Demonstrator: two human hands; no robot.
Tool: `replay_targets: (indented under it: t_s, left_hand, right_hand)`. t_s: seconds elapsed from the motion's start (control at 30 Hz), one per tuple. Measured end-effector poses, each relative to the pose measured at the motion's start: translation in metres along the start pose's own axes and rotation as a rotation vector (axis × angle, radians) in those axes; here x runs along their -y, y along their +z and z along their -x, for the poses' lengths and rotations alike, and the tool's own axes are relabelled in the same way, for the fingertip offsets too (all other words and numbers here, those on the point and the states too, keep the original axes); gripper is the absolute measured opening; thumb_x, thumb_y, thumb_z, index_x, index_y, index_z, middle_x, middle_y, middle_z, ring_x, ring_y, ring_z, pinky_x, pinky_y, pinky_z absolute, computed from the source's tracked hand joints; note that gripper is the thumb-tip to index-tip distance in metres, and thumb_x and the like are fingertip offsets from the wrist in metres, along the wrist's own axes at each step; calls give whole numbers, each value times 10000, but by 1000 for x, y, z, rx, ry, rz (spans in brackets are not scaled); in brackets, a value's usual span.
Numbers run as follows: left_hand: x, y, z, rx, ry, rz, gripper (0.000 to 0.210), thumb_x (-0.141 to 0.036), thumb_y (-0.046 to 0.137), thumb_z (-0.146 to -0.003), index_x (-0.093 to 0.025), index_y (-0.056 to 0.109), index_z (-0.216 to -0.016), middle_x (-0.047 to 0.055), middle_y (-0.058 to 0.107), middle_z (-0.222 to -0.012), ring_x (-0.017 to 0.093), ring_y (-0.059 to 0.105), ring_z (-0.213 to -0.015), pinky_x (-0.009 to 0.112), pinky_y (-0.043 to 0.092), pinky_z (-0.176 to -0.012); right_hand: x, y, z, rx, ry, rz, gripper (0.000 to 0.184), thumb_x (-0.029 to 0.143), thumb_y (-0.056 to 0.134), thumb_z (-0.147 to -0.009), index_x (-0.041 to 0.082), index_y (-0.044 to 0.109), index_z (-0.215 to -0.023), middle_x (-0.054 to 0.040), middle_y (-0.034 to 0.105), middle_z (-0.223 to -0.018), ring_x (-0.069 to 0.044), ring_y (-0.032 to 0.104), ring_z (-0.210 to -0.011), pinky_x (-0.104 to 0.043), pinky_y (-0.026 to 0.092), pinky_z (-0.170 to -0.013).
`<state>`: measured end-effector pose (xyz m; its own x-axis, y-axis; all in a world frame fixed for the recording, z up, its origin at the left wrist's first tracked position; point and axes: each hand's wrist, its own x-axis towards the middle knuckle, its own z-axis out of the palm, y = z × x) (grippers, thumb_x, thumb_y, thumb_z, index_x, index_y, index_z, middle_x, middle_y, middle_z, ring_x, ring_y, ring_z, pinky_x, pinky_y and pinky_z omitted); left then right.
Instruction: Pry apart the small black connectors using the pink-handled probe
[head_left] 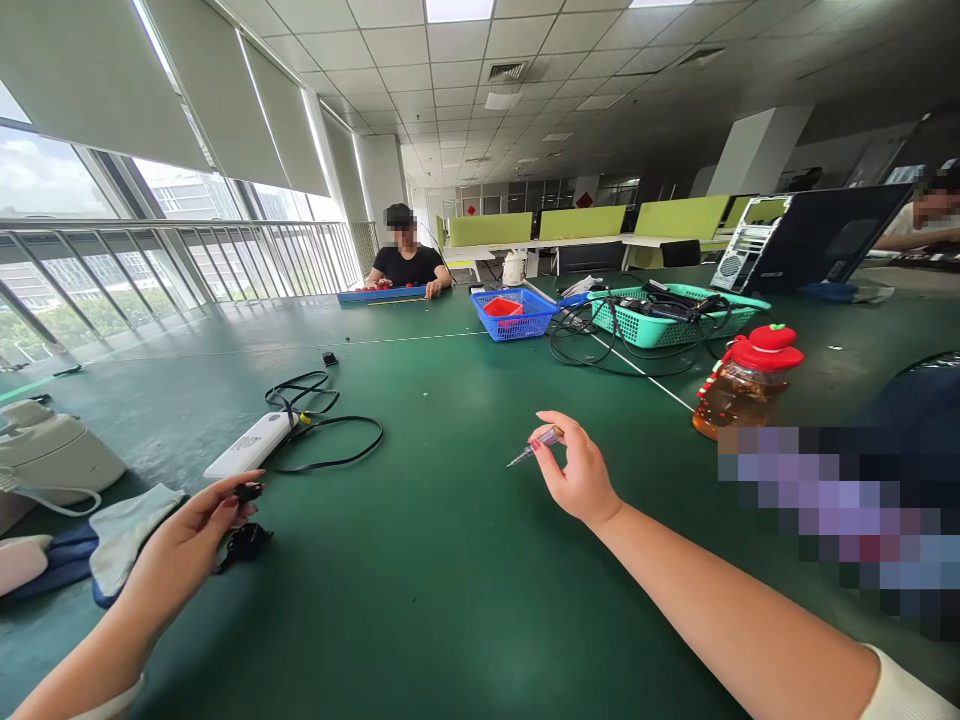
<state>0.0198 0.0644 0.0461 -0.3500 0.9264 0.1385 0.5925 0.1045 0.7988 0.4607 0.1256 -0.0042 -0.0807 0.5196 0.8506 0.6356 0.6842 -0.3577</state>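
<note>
no legible txt, white pwr strip [251,446] marks too small

The right sleeve [904,685] is cream, the fingernails [535,445] painted red.

A slim pointed tool [535,446] in my right hand [577,478], a small black part [248,492] in my left hand [180,540].
The tool, which looks like a small screwdriver, has a purplish, see-through-looking handle with an orange-tinted end, pinched between my right thumb and finger; its thin metallic shaft slants down and leftward out of my grip, and I cannot tell whether its tip touches the worktop [390,590]. My left fingertips hold the dark, compact part, its details too small to read; a black, irregular piece [249,542] lies just beside those fingers, on their right and nearer to me.
</note>
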Motion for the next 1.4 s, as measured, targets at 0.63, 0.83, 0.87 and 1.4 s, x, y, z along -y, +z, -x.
replay_targets:
  t_s: [0.63, 0.83, 0.87, 1.4]
  left_hand:
    - [6, -2, 0, -218, -222, 596, 450, -374, 882, -445, -209, 687, -814, -14, 687, -904, 149, 656, -918, 137, 590, -730]
    - [14, -4, -4, -173, -228, 707, 555, -210, 889, -358, -207, 705, -881, -15, 665, -940, 88, 631, -851, 57, 546, -721]
    - [15, -5, -5, -169, -215, 706, 593, -181, 885, -344, -221, 700, -906, -21, 664, -944, 84, 630, -850, 54, 544, -718]
    - [31, -13, -9, -157, -216, 742, 475, -230, 795, -566, -230, 722, -1035, 17, 685, -1168, 172, 582, -1200, 75, 523, -831]
  right_hand:
    - [0, 1, 1, 12, -25, -16, 344, 161, 494, -916, 224, 447, -1251, -37, 684, -869, -206, 651, -777, -402, 546, -785]
    - [0, 0, 1, 17, -29, -8, 345, 163, 494, -917, 227, 446, -1252, -37, 685, -869, -207, 647, -779, -404, 542, -784]
    - [0, 0, 0, 17, -29, -7, 344, 164, 494, -918, 228, 445, -1253, -38, 685, -870, -208, 647, -781, -406, 542, -786]
    - [3, 0, -1, 16, -44, 0, 349, 160, 486, -920, 230, 443, -1260, -37, 679, -869, -210, 648, -794, -407, 549, -786]
